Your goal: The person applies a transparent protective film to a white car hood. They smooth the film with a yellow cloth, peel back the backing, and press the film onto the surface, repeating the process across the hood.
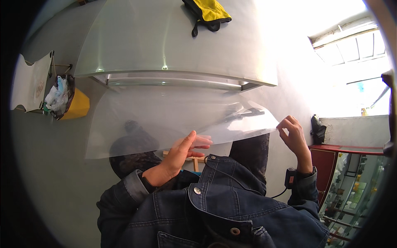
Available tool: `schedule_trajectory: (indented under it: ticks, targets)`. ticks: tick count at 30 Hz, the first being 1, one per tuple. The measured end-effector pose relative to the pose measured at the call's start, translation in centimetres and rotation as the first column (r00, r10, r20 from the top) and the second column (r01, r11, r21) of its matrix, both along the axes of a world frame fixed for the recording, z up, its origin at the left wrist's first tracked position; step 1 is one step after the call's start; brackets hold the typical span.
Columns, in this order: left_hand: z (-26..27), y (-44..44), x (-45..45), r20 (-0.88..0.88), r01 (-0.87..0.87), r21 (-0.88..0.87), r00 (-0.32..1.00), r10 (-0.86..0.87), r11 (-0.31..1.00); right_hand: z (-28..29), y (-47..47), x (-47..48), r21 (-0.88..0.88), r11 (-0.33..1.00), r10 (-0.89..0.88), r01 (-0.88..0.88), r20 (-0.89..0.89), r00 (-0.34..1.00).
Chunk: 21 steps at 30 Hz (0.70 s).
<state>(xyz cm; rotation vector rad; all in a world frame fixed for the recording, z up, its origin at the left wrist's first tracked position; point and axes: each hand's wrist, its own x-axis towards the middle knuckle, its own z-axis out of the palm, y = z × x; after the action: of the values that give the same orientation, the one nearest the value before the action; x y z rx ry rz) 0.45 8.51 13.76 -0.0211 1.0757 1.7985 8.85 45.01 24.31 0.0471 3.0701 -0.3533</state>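
Observation:
A clear plastic film (173, 114) spreads from below the table's near edge to over my knees. My right hand (292, 133) pinches its right corner between thumb and fingertips, and the film there is lifted and creased with bright reflections. At the film's near edge is my left hand (180, 152), thumb raised and fingers apart. Some of its fingers show through the film, behind it; whether they press on it I cannot tell. A metal roller (173, 83) runs under the edge of the table (133, 52), between two side brackets.
A yellow and black cloth (214, 12) lies on the table. On the left stand a yellow bin (77, 105) with a plastic-bag liner and a folding seat (31, 83). A red-framed glass cabinet (347, 148) and a black bag (318, 128) are on the right, near a bright window.

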Motion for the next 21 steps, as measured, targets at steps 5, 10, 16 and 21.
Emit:
schedule_trajectory:
  ticks: [5, 10, 16, 21]
  targets:
    - [-0.1, 0.4, -0.3, -0.012, -0.033, 0.073, 0.999, 0.033, 0.997, -0.4, -0.6, 0.1, 0.168, 0.986, 0.012, 0.006, -0.106, 0.994]
    - [0.1, 0.3, -1.0, -0.045, -0.023, 0.078, 0.999, 0.027, 0.997, -0.4, -0.9, -0.2, 0.177, 0.984, 0.003, 0.033, -0.199, 0.98]
    - [-0.3, -0.2, -0.6, -0.063, 0.013, -0.009, 0.998, -0.013, 1.0, -0.7, -2.3, 0.0, 0.062, 0.997, 0.048, -0.043, -0.092, 0.995]
    - [-1.0, -1.1, -1.5, -0.078, -0.063, -0.041, 0.995, 0.06, 0.997, 0.1, -1.4, -1.3, 0.096, 0.991, 0.09, -0.089, -0.013, 0.996]
